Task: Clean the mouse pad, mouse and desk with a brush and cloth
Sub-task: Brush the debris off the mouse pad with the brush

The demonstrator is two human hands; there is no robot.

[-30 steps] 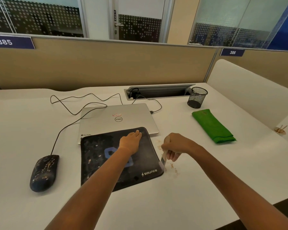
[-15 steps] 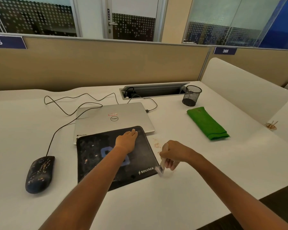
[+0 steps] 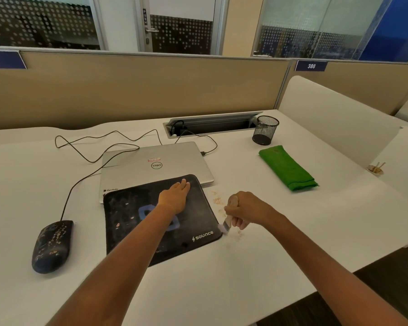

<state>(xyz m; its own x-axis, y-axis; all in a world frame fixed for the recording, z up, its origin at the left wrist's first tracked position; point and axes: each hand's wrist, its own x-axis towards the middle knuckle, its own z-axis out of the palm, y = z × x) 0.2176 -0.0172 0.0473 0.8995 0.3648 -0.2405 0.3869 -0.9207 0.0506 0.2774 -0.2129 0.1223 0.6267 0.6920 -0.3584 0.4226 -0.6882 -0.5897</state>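
Desk: white top, seen from its near edge.

Mouse: dark, flecked with pale debris. It is set toward the desk's near left corner, well apart from the pad. Its cable is looped away toward the far edge.

Pad: black, with a blue emblem and a few pale specks. It is laid near the middle of the desk, its far edge lapped over the laptop's near edge.

Brush: small, pale handle, held nearly upright. The bristles are set down at the pad's near right corner, touching the desk.

Right hand: fingers curled tight round the brush handle.

Left hand: laid palm down on the pad's far right part, fingers straight and pressed together; nothing is gripped.

Crumbs: brownish, scattered on the desk just beside the pad's right edge.

Laptop: silver, closed, placed beyond the pad.

Cloth: green, folded, laid toward the desk's right edge, well apart from the hands.

Cup: black mesh, stood upright just beyond the cloth.

Cable tray: open slot set in at the far edge.

Partition: tan panel raised along the far edge.
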